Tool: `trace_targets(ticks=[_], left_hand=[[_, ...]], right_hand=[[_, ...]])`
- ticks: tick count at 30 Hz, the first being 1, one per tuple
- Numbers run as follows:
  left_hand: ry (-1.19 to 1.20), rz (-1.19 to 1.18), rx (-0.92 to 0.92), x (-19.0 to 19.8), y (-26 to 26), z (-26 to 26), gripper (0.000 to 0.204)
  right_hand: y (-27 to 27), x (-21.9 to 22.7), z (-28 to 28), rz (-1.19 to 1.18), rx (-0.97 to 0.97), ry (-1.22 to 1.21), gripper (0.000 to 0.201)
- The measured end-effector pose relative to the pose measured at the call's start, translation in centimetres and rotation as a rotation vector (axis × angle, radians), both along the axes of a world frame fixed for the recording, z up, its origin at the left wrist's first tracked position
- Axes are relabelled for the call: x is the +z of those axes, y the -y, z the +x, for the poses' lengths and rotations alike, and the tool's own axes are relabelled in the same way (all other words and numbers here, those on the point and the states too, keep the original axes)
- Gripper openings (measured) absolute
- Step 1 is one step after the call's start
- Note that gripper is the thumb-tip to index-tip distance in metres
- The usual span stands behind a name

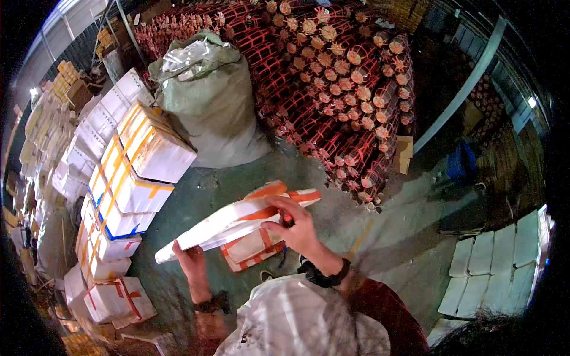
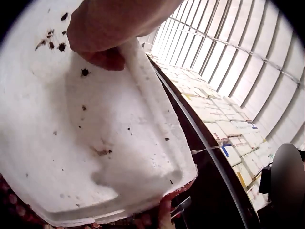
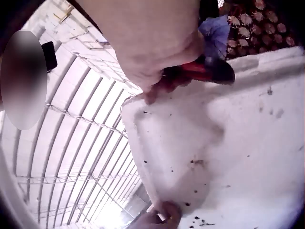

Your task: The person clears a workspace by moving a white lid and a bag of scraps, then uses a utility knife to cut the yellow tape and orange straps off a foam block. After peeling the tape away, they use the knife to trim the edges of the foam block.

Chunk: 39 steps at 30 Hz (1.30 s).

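A white foam lid [image 1: 208, 230] with orange tape at its far right end is held tilted in front of the body. My left hand [image 1: 192, 267] grips its near left end, thumb on one face; dark specks dot the foam [image 2: 71, 143] in the left wrist view. At the other end my right hand [image 1: 301, 232] touches the lid's edge, its fingers curled round a red-and-black tool [image 3: 205, 70]. Part of the tool's far end is hidden by the hand. Beneath the lid, a foam box [image 1: 249, 250] with orange-red tape rests on the floor.
Taped foam boxes [image 1: 133, 196] are stacked at the left, beside a large full sack [image 1: 219, 113]. Bundles in red netting [image 1: 338, 77] are piled ahead. White boxes [image 1: 496, 267] stand at the right, and a small cardboard box [image 1: 403, 155] is by the pile.
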<state>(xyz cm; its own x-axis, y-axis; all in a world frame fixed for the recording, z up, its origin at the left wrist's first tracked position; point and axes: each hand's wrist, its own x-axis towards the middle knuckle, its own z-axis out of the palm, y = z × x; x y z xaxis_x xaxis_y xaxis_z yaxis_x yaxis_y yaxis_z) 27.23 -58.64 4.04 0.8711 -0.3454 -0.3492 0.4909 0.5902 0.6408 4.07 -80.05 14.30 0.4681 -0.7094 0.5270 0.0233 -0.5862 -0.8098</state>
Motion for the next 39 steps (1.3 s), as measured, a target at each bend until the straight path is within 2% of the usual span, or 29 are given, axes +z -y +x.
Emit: trace_targets(ticks=[1, 3, 5, 6, 7, 10, 12, 14, 16, 17, 19, 20, 21, 23, 26, 28, 29, 30, 31, 34, 35, 38, 39], left_hand=[[-0.031, 0.002, 0.019, 0.2, 0.3, -0.2, 0.025], [-0.097, 0.011, 0.064, 0.2, 0.2, -0.4, 0.026], [-0.071, 0.007, 0.067, 0.1, -0.2, -0.6, 0.026], [-0.058, 0.006, 0.066, 0.0, -0.3, -0.7, 0.026], [-0.045, 0.007, 0.068, 0.1, -0.5, -0.7, 0.026], [-0.054, -0.001, 0.054, -0.4, -2.0, 0.7, 0.027], [-0.128, -0.011, 0.03, -2.3, -4.4, 3.0, 0.028], [-0.244, -0.01, 0.137, 0.9, -3.6, 2.9, 0.034], [-0.156, -0.039, 0.249, -3.3, -5.5, 5.9, 0.035], [-0.253, -0.118, 0.158, -2.5, -6.4, 5.9, 0.033], [-0.249, -0.241, 0.049, -4.5, -8.3, 7.5, 0.03], [-0.247, -0.301, -0.007, -5.1, -9.0, 8.1, 0.029], [-0.251, -0.27, 0.012, -5.0, -8.9, 8.2, 0.028], [-0.269, -0.207, 0.046, -4.6, -8.3, 8.0, 0.026], [-0.153, -0.205, -0.019, -8.4, -9.3, 9.2, 0.025], [-0.147, -0.209, -0.069, -8.2, -9.3, 8.6, 0.025], [-0.142, -0.212, -0.096, -7.8, -9.0, 8.4, 0.025], [-0.139, -0.2, -0.102, -7.2, -8.8, 8.0, 0.025], [-0.139, -0.187, -0.108, -6.6, -8.7, 7.5, 0.025], [-0.185, -0.186, -0.069, -5.4, -8.1, 6.8, 0.026], [-0.208, -0.193, -0.046, -5.2, -8.0, 6.6, 0.026], [-0.097, -0.255, -0.218, -6.0, -8.5, 6.9, 0.028], [-0.106, -0.212, -0.172, -5.5, -8.0, 6.6, 0.028]], right_hand=[[0.0, 0.1, 0.5, -0.038, -0.008, 0.017, 0.029], [-0.1, 0.0, 0.9, 0.091, 0.004, 0.057, 0.024], [0.0, -0.6, 0.4, 0.275, -0.07, 0.034, 0.016], [0.1, -1.2, -0.1, 0.367, -0.109, 0.022, 0.014], [1.3, -5.5, 0.0, 0.514, -0.173, 0.055, 0.013], [4.1, -5.3, -2.4, 0.717, -0.375, 0.236, 0.015], [5.4, -4.8, -4.4, 0.731, -0.433, 0.418, 0.016], [9.0, -9.8, -7.7, 0.552, -0.588, 0.439, 0.017], [11.3, -11.2, -10.8, 0.684, -0.737, 0.449, 0.02], [12.6, -12.1, -12.2, 0.504, -0.821, 0.388, 0.022], [15.2, -14.2, -14.3, 0.143, -0.959, 0.263, 0.026], [16.4, -15.5, -15.8, 0.269, -0.918, 0.244, 0.03], [17.3, -17.0, -17.6, 0.393, -0.876, 0.221, 0.035], [16.8, -15.4, -18.4, 0.642, -0.761, 0.262, 0.051], [16.6, -13.9, -17.5, 0.652, -1.084, 0.168, 0.052], [17.8, -15.2, -19.6, 0.739, -0.821, 0.347, 0.049], [17.9, -15.4, -20.1, 0.697, -0.866, 0.36, 0.046], [17.2, -13.8, -19.8, 0.655, -0.911, 0.372, 0.042], [16.2, -11.2, -18.8, 0.656, -0.946, 0.485, 0.036], [16.9, -11.0, -19.1, 0.263, -1.151, 0.552, 0.026], [16.3, -10.9, -19.3, 0.273, -1.153, 0.465, 0.017], [10.5, -5.6, -13.9, 0.483, -0.593, 0.294, 0.023], [8.3, -4.1, -11.8, 0.554, -0.413, 0.214, 0.025]])
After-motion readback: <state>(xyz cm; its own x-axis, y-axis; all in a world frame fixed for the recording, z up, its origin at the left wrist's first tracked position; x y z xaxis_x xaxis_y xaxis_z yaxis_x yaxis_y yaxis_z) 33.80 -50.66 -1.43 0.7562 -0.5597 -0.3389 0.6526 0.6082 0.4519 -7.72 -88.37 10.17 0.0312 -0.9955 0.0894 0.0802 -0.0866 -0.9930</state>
